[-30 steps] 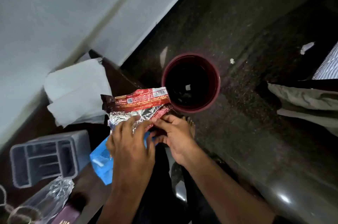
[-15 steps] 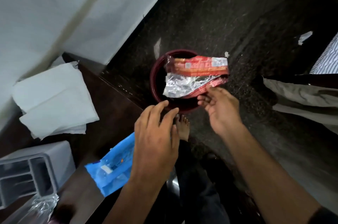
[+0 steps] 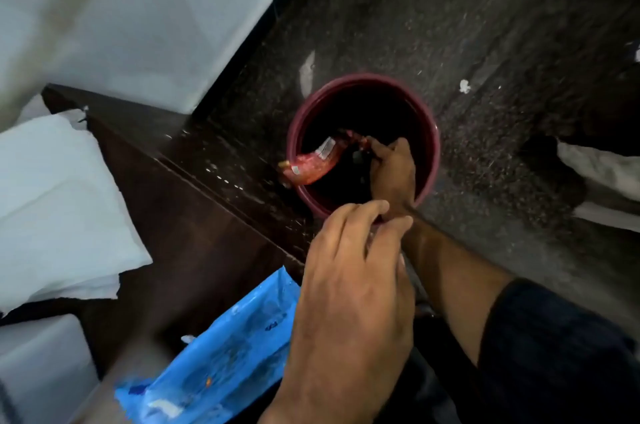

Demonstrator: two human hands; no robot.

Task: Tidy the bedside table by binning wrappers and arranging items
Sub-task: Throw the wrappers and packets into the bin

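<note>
A round maroon bin stands on the dark floor beside the table. My right hand reaches down inside the bin, fingers pinched on one end of a red wrapper. The wrapper's other end pokes over the bin's left rim. My left hand hovers above the table's edge with fingers spread, holding nothing. A blue plastic packet lies on the dark wooden bedside table, just left of that hand.
Folded white tissues lie at the table's left, with a white box below them. A pale wall runs behind. Small white scraps dot the floor. Light cloth lies at the right edge.
My right hand has dropped from above the bin down into it, carrying the red wrapper, now crumpled against the rim. The left hand has stayed over the table's edge.
</note>
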